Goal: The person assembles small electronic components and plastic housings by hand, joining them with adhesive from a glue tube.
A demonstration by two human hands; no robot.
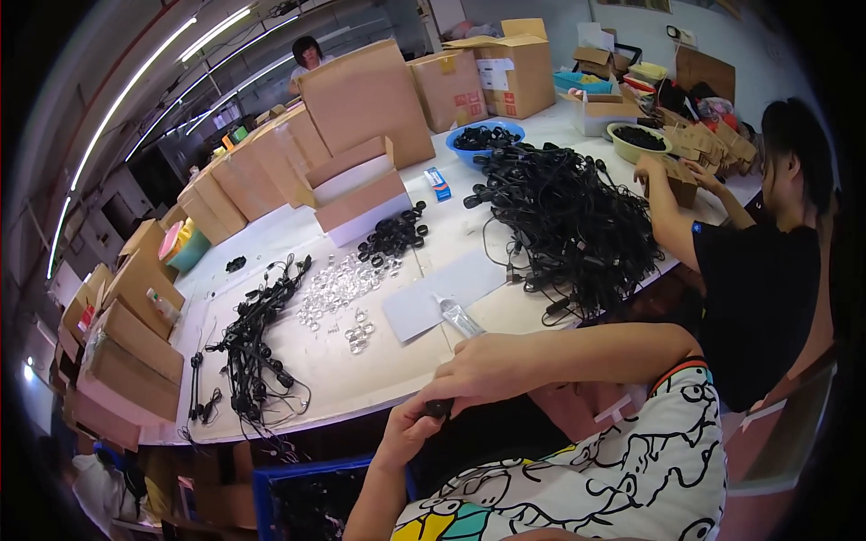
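Observation:
At the table's near edge my left hand (403, 435) and my right hand (478, 368) are together, both closed around a small round black part (439, 408). Fingers cover most of this part, so its exact kind does not show. Just beyond my right hand lies a clear tube with a pointed nozzle (460, 317), resting partly on a pale flat sheet (406, 311). Farther off are many small clear round pieces (338, 288) and a heap of black rings (394, 236). A bundle of black cables (253, 347) stretches over the table on the left.
A big tangle of black cables (573, 225) is piled to the right, beside a blue basin (485, 144). An open carton (356, 194) and taller cardboard boxes (365, 108) line the far side. A co-worker (753, 261) handles a small box (678, 180) at the right.

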